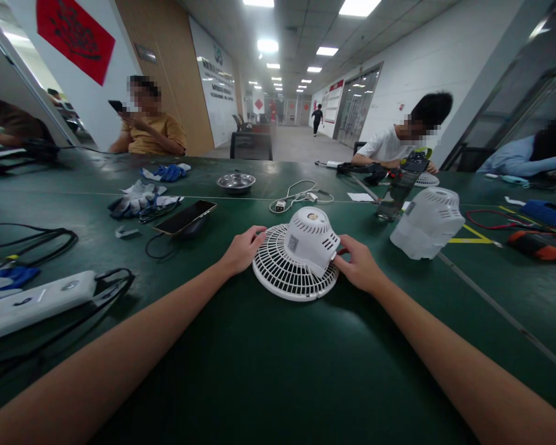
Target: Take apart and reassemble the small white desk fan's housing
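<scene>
A white fan head [312, 238] lies grille-down on the green table, its motor housing pointing up. My left hand [244, 250] is closed on the left rim of the round grille [278, 272]. At the other side, my right hand [359, 264] pinches the lower right edge of the housing; its fingertips are partly hidden behind it. A label with a square code shows on the housing's left side. Behind the fan head lies a coiled white cable [301, 196] with a plug. Off to the right stands a separate white plastic housing [429, 224].
A phone [188, 217], gloves [141, 199] and a metal bowl [236, 182] sit left of centre. A power strip [41, 306] with black cords lies nearer left. To the right are a bottle [401, 188] and an orange-black meter [542, 244]. Several people sit across the table.
</scene>
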`<state>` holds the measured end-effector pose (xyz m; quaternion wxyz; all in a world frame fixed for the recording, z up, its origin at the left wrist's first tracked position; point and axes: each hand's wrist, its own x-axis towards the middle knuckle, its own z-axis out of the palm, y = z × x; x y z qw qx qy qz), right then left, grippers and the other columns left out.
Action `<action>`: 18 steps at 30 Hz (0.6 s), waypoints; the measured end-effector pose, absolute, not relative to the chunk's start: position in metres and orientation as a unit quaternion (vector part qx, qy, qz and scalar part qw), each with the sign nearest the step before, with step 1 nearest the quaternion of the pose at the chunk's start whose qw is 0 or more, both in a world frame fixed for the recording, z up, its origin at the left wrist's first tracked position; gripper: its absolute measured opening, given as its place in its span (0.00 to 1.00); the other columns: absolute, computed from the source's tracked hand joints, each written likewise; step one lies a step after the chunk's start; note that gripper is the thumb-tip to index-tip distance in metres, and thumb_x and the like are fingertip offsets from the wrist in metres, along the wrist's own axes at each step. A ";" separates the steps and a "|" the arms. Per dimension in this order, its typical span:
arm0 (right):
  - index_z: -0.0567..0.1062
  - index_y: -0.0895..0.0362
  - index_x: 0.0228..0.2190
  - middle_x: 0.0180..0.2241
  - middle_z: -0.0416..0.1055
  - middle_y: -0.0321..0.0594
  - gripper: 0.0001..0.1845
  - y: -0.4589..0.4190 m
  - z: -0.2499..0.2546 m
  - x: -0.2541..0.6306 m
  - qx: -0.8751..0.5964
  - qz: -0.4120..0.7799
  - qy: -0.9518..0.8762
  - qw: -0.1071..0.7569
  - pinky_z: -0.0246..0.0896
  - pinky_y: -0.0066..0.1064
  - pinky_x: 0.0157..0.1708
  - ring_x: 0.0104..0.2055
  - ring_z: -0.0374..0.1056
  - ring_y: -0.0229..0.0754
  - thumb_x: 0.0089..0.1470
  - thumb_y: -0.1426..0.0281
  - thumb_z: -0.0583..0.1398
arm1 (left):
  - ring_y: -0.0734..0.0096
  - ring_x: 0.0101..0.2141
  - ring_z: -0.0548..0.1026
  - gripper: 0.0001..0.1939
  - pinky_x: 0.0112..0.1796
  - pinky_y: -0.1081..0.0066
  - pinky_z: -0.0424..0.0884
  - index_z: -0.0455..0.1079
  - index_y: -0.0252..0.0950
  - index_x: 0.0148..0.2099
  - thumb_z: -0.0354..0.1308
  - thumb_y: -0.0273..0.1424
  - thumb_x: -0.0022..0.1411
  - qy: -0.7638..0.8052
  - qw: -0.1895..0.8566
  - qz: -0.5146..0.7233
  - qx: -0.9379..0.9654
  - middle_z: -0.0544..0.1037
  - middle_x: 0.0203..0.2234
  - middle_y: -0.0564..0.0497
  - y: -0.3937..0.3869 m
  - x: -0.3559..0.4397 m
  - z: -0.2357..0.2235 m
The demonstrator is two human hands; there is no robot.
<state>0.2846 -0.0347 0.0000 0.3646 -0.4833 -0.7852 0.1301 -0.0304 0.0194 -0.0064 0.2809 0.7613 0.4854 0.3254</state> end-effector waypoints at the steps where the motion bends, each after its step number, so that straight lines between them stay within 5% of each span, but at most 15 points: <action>1: 0.77 0.55 0.44 0.44 0.75 0.45 0.13 -0.035 0.000 0.283 -0.487 0.127 -0.784 0.365 0.71 0.41 0.43 0.45 0.72 0.49 0.58 0.66 0.58 | 0.56 0.44 0.79 0.29 0.44 0.58 0.73 0.66 0.35 0.63 0.43 0.48 0.71 0.484 0.286 0.323 0.761 0.80 0.46 0.42 0.019 -0.030 -0.006; 18: 0.79 0.59 0.37 0.34 0.76 0.42 0.11 -0.035 -0.003 0.281 -0.572 0.080 -0.743 0.339 0.63 0.32 0.34 0.34 0.69 0.43 0.55 0.69 0.58 | 0.59 0.38 0.79 0.29 0.38 0.63 0.71 0.65 0.32 0.63 0.44 0.45 0.71 0.495 0.282 0.316 0.759 0.81 0.40 0.43 0.023 -0.028 -0.013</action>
